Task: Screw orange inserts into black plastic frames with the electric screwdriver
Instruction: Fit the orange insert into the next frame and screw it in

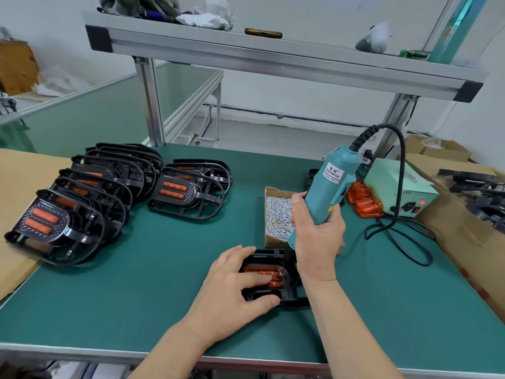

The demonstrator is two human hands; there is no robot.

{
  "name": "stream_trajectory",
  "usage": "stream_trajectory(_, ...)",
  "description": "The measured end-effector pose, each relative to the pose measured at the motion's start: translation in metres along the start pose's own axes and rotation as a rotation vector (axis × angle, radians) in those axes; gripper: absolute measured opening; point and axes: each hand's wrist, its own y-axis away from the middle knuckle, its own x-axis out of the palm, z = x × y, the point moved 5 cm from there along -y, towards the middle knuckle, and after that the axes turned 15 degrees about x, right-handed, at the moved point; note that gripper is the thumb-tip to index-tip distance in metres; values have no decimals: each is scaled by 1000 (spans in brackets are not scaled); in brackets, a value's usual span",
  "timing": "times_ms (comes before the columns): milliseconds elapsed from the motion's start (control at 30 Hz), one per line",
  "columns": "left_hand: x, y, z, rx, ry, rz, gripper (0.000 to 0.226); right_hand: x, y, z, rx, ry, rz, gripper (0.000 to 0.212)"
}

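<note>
Left hand [240, 285] presses flat on orange translucent insert [269, 274] in stiff, light black plastic frame [269, 257]; right hand [317, 242] grips teal electric screwdriver [326, 192] mid-body, above frame.

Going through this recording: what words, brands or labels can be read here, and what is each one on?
"KEENWISE": on the label of the electric screwdriver, which the right hand grips.
"LED": on the front of the power supply box.
Too small to read: the characters above the brand and the fine print below it.
</note>
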Motion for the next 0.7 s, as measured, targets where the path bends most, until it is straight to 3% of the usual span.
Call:
stream_trajectory(367,3,1,3,4,2,-11,59,1,-5,-9,44,56,12,31)
stream_trajectory(700,2,0,3,8,5,-20,57,10,9,4,-27,84,116,23)
